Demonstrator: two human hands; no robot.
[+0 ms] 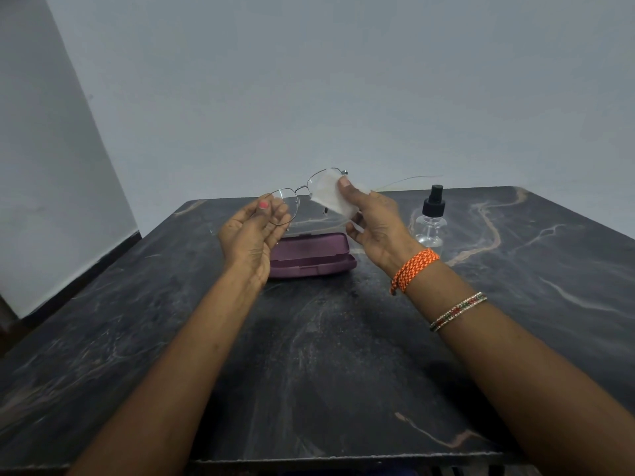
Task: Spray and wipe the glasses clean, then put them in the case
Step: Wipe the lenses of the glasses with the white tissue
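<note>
Both forearms reached over the dark table (343, 372). Left hand (254, 231) pinched one rim of the glasses (302, 197) to steady them — right hand (374, 221) pressed a white cloth (330, 195) onto the other lens, above the open case (312, 257).

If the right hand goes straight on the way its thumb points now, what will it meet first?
The right hand already presses the white wiping cloth onto one lens of the thin metal-framed glasses; beyond those, probably only the pale wall.

The case (311, 257) is purple, the cloth (328, 195) white. The table (343, 355) is black marble with pale veins. One wristband (414, 266) is orange-and-white braided.
</note>
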